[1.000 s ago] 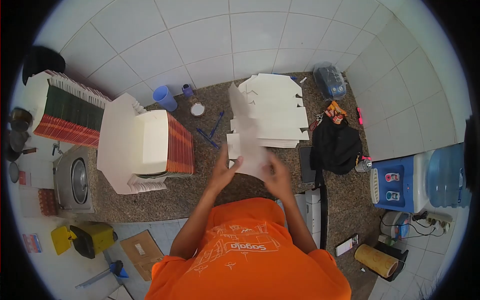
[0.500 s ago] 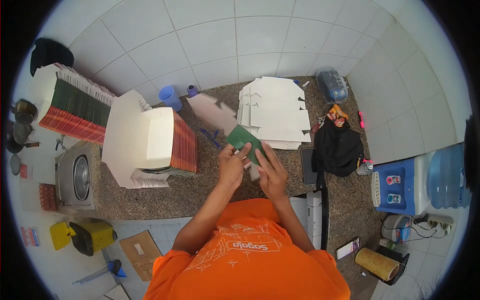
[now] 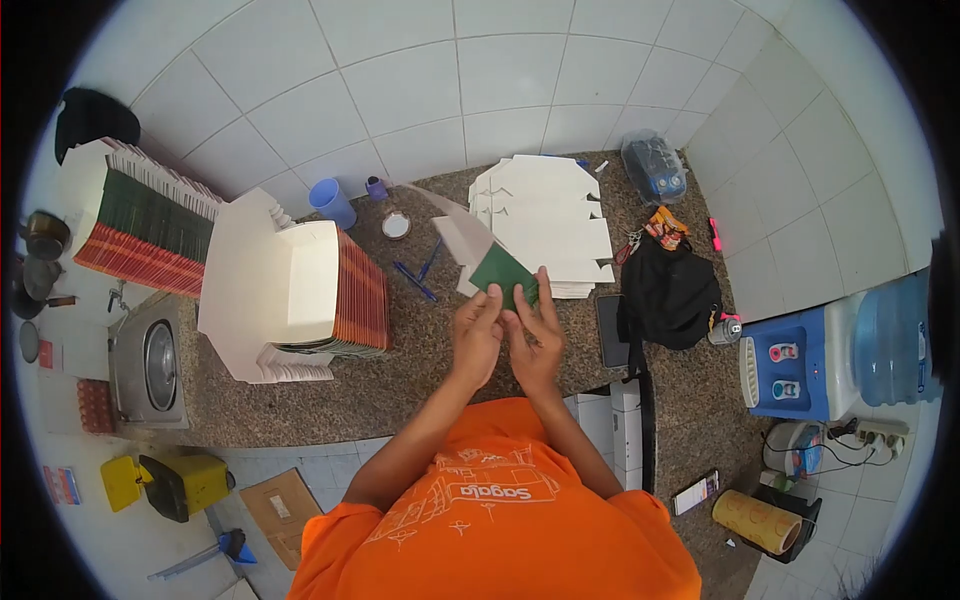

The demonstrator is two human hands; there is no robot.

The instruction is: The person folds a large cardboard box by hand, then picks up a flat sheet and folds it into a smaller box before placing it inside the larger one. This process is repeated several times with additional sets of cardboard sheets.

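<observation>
Between both hands is a folded card piece [image 3: 503, 276], its lower part green and its white upper part bent and blurred toward the upper left. My left hand [image 3: 477, 335] pinches the green part at its lower left edge. My right hand [image 3: 534, 335] holds the same piece at its lower right, with thumb and fingers against it. Just behind lies a stack of flat white card blanks [image 3: 550, 220]. To the left stands a nested stack of folded card boxes [image 3: 357, 290], red and green outside and cream inside.
A second box stack [image 3: 150, 220] is at the far left near a sink [image 3: 150, 360]. Around the counter lie a blue cup [image 3: 332, 203], a round dish [image 3: 396, 225], blue pens [image 3: 416, 280], a black bag [image 3: 675, 295], a dark tablet [image 3: 613, 330] and a phone [image 3: 696, 493].
The card piece has turned more upright and its white flaps have swung, uncovering the round dish. My left hand has shifted right and my right hand slightly left, bringing them closer together.
</observation>
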